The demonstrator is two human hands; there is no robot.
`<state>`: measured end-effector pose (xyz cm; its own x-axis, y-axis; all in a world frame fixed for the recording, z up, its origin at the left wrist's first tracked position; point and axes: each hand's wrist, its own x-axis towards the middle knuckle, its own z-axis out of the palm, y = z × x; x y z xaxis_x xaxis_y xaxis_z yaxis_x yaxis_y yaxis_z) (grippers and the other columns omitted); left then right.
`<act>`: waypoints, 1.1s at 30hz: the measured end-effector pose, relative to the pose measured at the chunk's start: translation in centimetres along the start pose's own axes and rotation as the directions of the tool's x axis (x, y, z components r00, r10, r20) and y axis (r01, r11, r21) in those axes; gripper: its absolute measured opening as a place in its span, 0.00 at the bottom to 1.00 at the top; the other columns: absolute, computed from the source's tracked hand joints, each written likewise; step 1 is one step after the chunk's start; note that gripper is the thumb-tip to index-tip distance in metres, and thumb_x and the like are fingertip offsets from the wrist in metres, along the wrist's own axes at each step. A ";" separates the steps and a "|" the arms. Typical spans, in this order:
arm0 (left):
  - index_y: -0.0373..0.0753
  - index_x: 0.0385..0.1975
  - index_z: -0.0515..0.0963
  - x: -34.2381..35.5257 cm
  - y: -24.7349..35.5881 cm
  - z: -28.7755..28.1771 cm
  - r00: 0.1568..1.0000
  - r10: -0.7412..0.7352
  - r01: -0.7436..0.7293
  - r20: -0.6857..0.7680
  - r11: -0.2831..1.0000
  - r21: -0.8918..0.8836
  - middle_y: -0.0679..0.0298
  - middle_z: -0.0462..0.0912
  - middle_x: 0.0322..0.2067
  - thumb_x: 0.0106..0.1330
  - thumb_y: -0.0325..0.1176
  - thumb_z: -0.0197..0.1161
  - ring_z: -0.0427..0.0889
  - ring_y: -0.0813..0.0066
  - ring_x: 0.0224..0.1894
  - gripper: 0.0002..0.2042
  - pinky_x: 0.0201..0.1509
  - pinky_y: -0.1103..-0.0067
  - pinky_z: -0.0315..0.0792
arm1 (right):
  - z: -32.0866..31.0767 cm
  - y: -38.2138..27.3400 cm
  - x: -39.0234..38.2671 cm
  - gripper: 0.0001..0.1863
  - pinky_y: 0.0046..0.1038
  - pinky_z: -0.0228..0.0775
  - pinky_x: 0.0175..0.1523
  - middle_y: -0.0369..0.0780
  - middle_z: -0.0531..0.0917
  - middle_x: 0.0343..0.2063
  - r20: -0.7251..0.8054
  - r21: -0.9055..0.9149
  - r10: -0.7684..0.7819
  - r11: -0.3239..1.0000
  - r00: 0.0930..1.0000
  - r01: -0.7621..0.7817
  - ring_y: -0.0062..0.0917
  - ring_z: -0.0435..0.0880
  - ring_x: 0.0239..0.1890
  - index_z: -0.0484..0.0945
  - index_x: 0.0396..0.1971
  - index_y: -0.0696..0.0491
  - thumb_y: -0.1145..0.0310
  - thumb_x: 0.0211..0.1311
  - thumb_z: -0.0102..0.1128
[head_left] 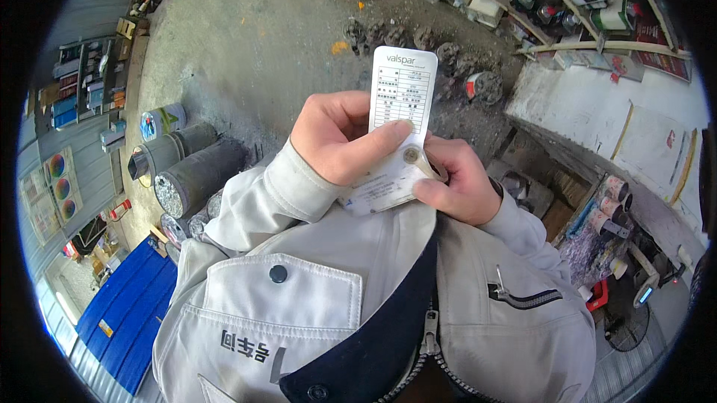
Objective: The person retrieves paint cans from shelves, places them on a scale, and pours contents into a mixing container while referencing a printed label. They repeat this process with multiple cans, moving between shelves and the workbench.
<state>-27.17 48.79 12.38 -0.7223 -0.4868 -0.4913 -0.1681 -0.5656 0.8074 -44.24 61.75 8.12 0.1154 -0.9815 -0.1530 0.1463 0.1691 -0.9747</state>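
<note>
My left hand [332, 138] is closed round the edge of a white card [404, 89] with rounded corners and a printed table, its thumb lying across the card's face. The card stands upright in front of my chest. At its lower end is a round hole or rivet [411, 154], where it seems joined to more printed cards [381, 186] fanned out toward me. My right hand [464, 179] pinches these cards at the joined end, thumb on top. The fingers behind the cards are hidden.
Dark, paint-crusted cans [200, 171] stand to the left, beside a white pail [163, 121]. Shelves of bottles and cans [538, 11] run along the far right, above a pale worktop [597, 119]. Several crusted lumps [396, 35] sit on the stained floor [246, 37]. A blue panel [123, 313] is at lower left.
</note>
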 end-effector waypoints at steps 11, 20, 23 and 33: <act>0.29 0.45 0.81 -0.4 0.9 1.6 0.992 0.112 -0.108 -0.052 0.992 0.067 0.57 0.87 0.40 0.66 0.27 0.62 0.86 0.73 0.41 0.11 0.47 0.77 0.78 | -1.8 -1.7 0.7 0.15 0.24 0.67 0.36 0.39 0.81 0.29 0.047 0.007 -0.043 0.999 0.998 0.043 0.17 0.76 0.31 0.80 0.32 0.63 0.64 0.58 0.65; 0.28 0.46 0.80 0.5 0.9 1.9 0.991 0.124 -0.123 -0.040 0.992 0.030 0.55 0.87 0.40 0.66 0.26 0.62 0.86 0.71 0.42 0.12 0.49 0.77 0.78 | -3.0 -1.7 1.1 0.15 0.24 0.66 0.35 0.39 0.81 0.30 0.084 0.020 -0.054 0.998 0.995 0.052 0.18 0.75 0.31 0.80 0.33 0.63 0.63 0.59 0.64; 0.28 0.46 0.80 0.8 0.9 1.6 0.990 0.134 -0.133 -0.042 0.991 0.015 0.54 0.87 0.41 0.65 0.25 0.62 0.86 0.70 0.43 0.12 0.50 0.77 0.78 | -3.2 -1.7 1.6 0.16 0.23 0.66 0.36 0.39 0.81 0.31 0.089 0.031 -0.061 0.998 0.994 0.059 0.18 0.76 0.32 0.80 0.34 0.63 0.63 0.59 0.65; 0.28 0.47 0.80 0.0 1.3 -1.8 0.986 0.069 -0.076 -0.150 0.996 -0.038 0.57 0.86 0.41 0.65 0.24 0.63 0.85 0.73 0.43 0.12 0.49 0.77 0.78 | -2.2 -0.7 5.9 0.17 0.23 0.67 0.38 0.38 0.81 0.31 0.243 0.025 0.037 0.999 0.969 -0.044 0.17 0.76 0.33 0.80 0.36 0.63 0.62 0.60 0.64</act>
<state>-26.13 46.86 12.86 -0.6236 -0.6188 -0.4778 -0.0874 -0.5521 0.8292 -45.83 55.62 7.53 0.3562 -0.9231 -0.1447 0.1657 0.2148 -0.9625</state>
